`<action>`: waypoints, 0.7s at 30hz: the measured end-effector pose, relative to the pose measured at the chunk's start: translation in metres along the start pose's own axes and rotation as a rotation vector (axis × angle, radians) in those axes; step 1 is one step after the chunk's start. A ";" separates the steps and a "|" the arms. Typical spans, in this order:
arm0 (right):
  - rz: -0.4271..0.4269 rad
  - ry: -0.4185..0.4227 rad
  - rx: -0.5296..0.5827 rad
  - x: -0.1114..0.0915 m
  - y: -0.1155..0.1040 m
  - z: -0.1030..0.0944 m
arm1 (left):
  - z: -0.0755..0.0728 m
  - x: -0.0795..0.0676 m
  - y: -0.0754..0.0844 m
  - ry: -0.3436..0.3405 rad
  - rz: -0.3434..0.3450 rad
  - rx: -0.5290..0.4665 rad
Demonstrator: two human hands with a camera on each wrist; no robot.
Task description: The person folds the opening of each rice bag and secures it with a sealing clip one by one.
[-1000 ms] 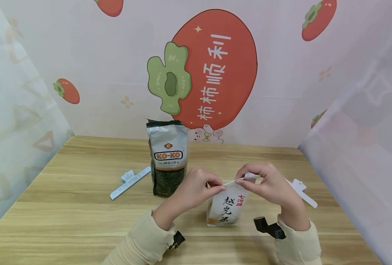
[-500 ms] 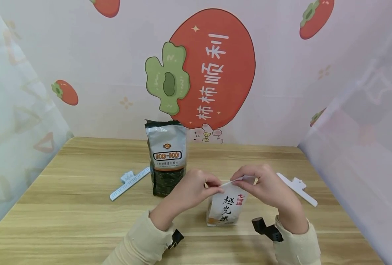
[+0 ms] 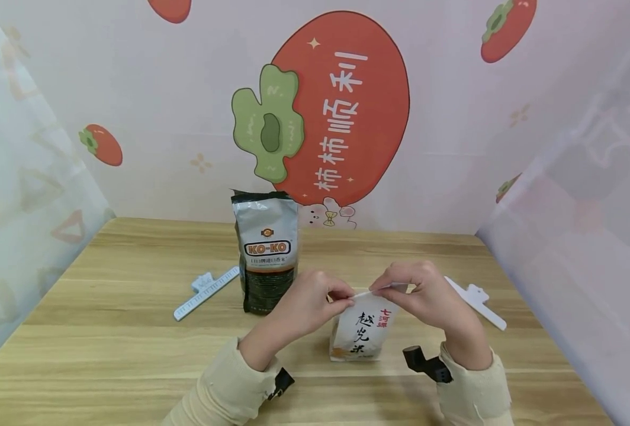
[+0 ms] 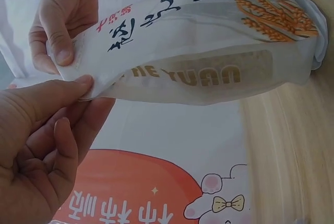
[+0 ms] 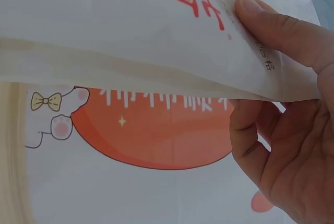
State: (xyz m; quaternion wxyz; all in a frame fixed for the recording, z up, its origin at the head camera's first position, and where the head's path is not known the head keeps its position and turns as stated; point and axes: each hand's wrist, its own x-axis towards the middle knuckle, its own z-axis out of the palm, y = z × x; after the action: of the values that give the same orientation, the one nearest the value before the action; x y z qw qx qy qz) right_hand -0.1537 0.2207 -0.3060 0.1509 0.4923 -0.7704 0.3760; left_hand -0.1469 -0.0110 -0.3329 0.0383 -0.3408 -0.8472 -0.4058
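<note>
A white rice bag (image 3: 359,337) with black and red characters stands upright on the table. My left hand (image 3: 309,305) pinches the left corner of its top edge between thumb and fingers. At the right end of that edge, my right hand (image 3: 427,296) pinches the paper the same way. The left wrist view shows the bag's side panel (image 4: 198,80) with gold lettering and both hands close together at the top. In the right wrist view, the thumb (image 5: 271,28) lies on the bag's front, with curled fingers behind it.
A larger silver and black KO-KO bag (image 3: 267,254) stands behind my left hand. One light blue sealing clip (image 3: 206,293) lies left of it. A white clip (image 3: 477,302) lies to the right, partly behind my right hand. A printed cloth wall (image 3: 187,106) closes off the back.
My right hand has moved slightly left along the bag's top edge, and the flap at the right end looks less raised. The left hand keeps its pinch.
</note>
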 end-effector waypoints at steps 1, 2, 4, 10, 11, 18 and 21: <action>0.000 0.000 0.006 0.000 0.001 0.000 | 0.000 0.000 0.000 0.007 0.002 0.003; 0.002 -0.001 0.011 0.000 0.001 0.000 | 0.001 -0.001 0.000 0.010 0.005 0.006; 0.002 -0.003 0.016 0.000 0.001 0.000 | 0.001 -0.001 0.000 0.013 0.014 0.014; 0.008 -0.021 0.028 0.001 0.000 -0.002 | 0.002 -0.002 -0.001 0.010 0.022 0.019; 0.010 -0.023 0.030 0.001 -0.001 -0.002 | 0.002 -0.002 -0.001 0.007 0.022 0.014; 0.007 -0.033 0.044 0.001 -0.002 -0.003 | -0.009 -0.009 -0.008 -0.055 -0.067 0.000; 0.008 -0.030 0.044 0.000 -0.002 -0.003 | -0.023 -0.016 -0.014 -0.098 -0.112 0.015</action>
State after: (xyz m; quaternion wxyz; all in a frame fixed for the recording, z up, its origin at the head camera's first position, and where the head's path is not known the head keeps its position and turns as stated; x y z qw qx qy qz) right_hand -0.1520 0.2223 -0.3031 0.1268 0.4979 -0.7662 0.3859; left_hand -0.1479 -0.0425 -0.3326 -0.0237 -0.3120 -0.8689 -0.3835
